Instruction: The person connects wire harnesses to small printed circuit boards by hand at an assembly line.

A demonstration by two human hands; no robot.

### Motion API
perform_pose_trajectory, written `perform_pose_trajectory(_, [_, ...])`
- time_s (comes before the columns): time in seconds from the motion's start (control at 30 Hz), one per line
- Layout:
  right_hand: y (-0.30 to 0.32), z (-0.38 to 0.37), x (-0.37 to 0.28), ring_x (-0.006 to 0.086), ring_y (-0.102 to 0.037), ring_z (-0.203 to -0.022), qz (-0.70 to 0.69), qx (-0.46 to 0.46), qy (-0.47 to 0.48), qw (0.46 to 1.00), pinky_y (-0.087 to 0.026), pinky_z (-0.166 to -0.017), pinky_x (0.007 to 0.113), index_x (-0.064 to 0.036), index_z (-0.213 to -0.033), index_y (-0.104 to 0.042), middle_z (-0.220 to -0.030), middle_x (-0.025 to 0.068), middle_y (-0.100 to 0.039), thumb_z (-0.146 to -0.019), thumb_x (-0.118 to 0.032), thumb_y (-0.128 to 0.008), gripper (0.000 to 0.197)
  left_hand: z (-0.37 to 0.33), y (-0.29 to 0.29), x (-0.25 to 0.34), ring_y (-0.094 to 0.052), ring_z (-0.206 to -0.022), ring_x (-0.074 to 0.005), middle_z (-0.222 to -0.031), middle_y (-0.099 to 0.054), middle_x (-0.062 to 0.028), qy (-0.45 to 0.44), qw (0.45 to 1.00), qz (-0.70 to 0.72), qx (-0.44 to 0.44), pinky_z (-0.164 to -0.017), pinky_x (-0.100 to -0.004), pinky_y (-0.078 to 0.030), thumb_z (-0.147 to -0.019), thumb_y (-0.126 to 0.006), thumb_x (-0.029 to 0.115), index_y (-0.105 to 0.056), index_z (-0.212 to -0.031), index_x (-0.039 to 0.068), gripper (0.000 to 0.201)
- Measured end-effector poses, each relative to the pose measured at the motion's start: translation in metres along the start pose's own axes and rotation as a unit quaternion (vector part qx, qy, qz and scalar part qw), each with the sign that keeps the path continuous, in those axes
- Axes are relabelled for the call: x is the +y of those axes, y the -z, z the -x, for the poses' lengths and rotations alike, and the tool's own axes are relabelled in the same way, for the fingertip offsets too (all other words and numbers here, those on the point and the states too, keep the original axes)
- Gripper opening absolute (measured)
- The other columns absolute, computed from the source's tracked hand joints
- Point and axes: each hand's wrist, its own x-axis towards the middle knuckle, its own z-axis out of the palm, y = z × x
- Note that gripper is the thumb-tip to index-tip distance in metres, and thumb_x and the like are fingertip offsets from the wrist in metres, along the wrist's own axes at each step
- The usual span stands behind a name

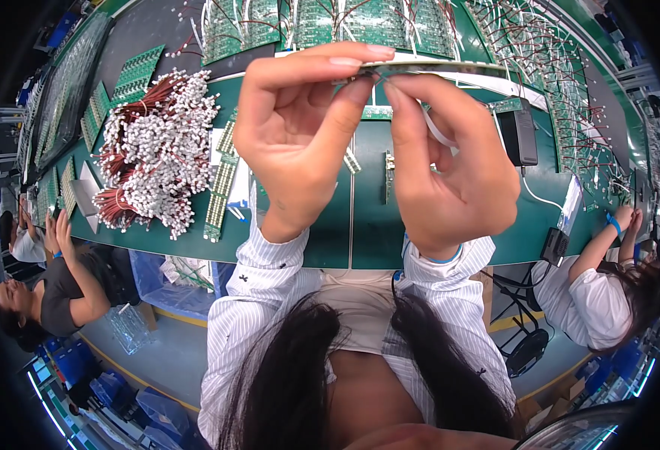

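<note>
A thin green circuit board (pixel 454 68) is held up nearly edge-on above the workbench. My left hand (pixel 292 142) pinches its left end, fingers on top and thumb below. My right hand (pixel 457 157) is closed just under the board, thumb and forefinger pressed together by a thin greenish wire. A white ribbon-like strip (pixel 438 129) runs down among the right hand's fingers. Exactly what the right fingertips grip is too small to make out. Below the hands, a small board piece (pixel 388 176) lies on the green mat.
A big heap of white-tipped red cables (pixel 157 154) lies at left beside narrow board strips (pixel 221 187). Wired green boards (pixel 375 26) line the far side. A black power adapter (pixel 522 131) sits at right. A blue bin (pixel 150 281) stands below the bench; co-workers sit on both sides.
</note>
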Motion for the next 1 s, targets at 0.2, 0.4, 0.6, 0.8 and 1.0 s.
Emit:
perform_pose_trajectory(0.2, [-0.001,0.002,0.005,0.0078,-0.057,-0.064,-0.011,-0.007,0.010,1.000,-0.045,-0.047,0.017,0.0051,-0.083,-0.061,-0.075,0.0077,-0.062,-0.069,0.010,-0.062,0.015,-0.001,0.002,0.001,-0.058,-0.088,-0.0252,-0.093,-0.056,-0.0213,-0.012,0.999,-0.032,-0.003,-0.079,-0.0313,-0.048,-0.074,-0.051,-0.017,-0.044,-0.091,-0.004,0.023])
perform_pose_trajectory(0.4, [0.003,0.000,0.004,0.0100,-0.059,-0.067,-0.012,-0.027,-0.018,0.999,-0.049,-0.055,0.019,0.0073,-0.084,-0.060,-0.077,0.0093,-0.063,-0.070,0.012,-0.061,0.015,-0.001,0.000,0.002,-0.058,-0.087,-0.0260,-0.091,-0.056,-0.0205,-0.025,0.996,-0.082,-0.014,-0.078,-0.0319,-0.048,-0.072,-0.051,-0.018,-0.046,-0.091,-0.005,0.023])
perform_pose_trajectory(0.6, [0.000,0.000,0.008,0.0095,-0.058,-0.065,-0.005,-0.012,-0.007,1.000,-0.048,-0.054,0.019,0.0071,-0.083,-0.061,-0.075,0.0091,-0.063,-0.069,0.011,-0.062,0.014,-0.002,0.003,-0.004,-0.059,-0.083,-0.0231,-0.088,-0.060,-0.0159,-0.091,0.980,-0.176,-0.021,-0.072,-0.0288,-0.048,-0.069,-0.056,-0.017,-0.052,-0.089,-0.003,0.025])
perform_pose_trajectory(0.8, [-0.003,0.000,0.011,0.0078,-0.057,-0.063,0.023,-0.010,0.010,1.000,-0.046,-0.052,0.019,0.0065,-0.083,-0.061,-0.073,0.0080,-0.063,-0.070,0.010,-0.062,0.013,-0.001,0.005,-0.008,-0.060,-0.079,-0.0214,-0.084,-0.062,-0.0137,-0.134,0.960,-0.245,-0.019,-0.067,-0.0272,-0.048,-0.066,-0.059,-0.015,-0.056,-0.087,-0.002,0.025])
perform_pose_trajectory(1.0, [-0.006,0.002,0.010,0.0064,-0.055,-0.064,-0.058,-0.012,-0.046,0.997,-0.043,-0.054,0.016,0.0079,-0.087,-0.059,-0.075,0.0075,-0.062,-0.072,0.010,-0.060,0.014,0.000,0.004,-0.009,-0.060,-0.079,-0.0220,-0.084,-0.062,-0.0149,-0.154,0.955,-0.253,-0.005,-0.067,-0.0274,-0.049,-0.068,-0.060,-0.014,-0.055,-0.088,-0.003,0.024])
